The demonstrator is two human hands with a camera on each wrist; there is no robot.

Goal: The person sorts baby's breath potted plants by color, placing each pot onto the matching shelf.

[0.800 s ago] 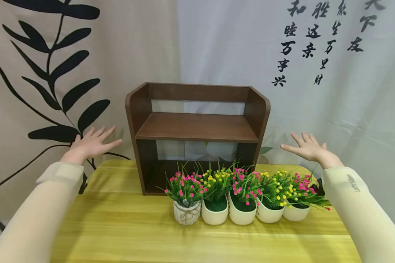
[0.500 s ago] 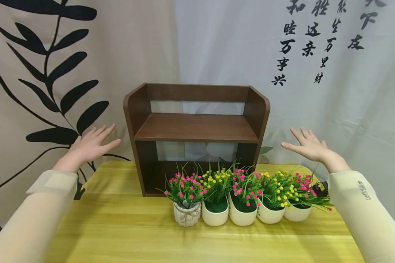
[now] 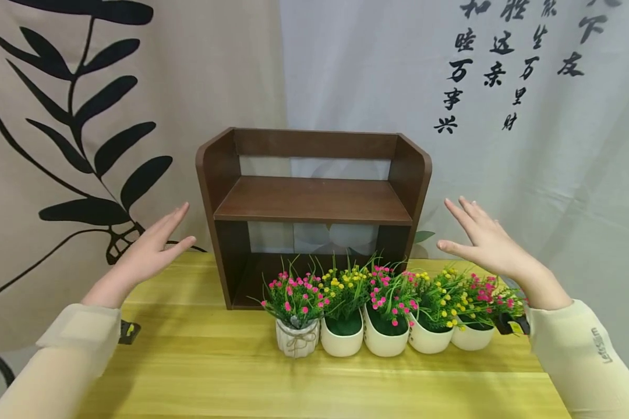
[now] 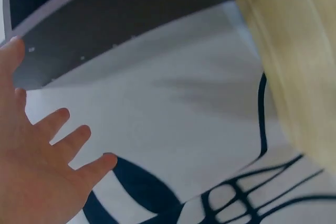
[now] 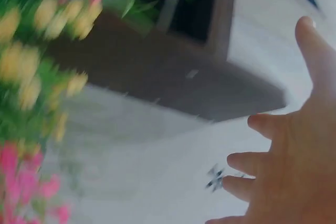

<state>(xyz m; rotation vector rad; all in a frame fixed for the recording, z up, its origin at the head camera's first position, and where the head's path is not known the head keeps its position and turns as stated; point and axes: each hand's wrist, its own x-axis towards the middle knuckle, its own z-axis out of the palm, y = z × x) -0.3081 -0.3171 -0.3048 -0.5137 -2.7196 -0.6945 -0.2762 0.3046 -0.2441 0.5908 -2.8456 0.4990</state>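
Dark brown wood made up the two-tier desktop shelf [image 3: 314,203] that stood at the back of the yellow table [image 3: 199,372] in the head view, with the left hand [image 3: 152,253] and the right hand [image 3: 484,241] raised on either side of it, near its side panels but apart from them, fingers straight and holding nothing, and a row of five white pots of pink and yellow artificial flowers [image 3: 388,314] just in front of it. From the left wrist, the left hand [image 4: 37,182] showed its fingers spread wide beside the shelf's dark side panel [image 4: 131,19], against the leaf-printed curtain [image 4: 173,124]. From the right wrist, the right hand [image 5: 294,177] was likewise spread and bare, with the shelf [image 5: 157,77] and blurred flowers [image 5: 31,66] beyond it.
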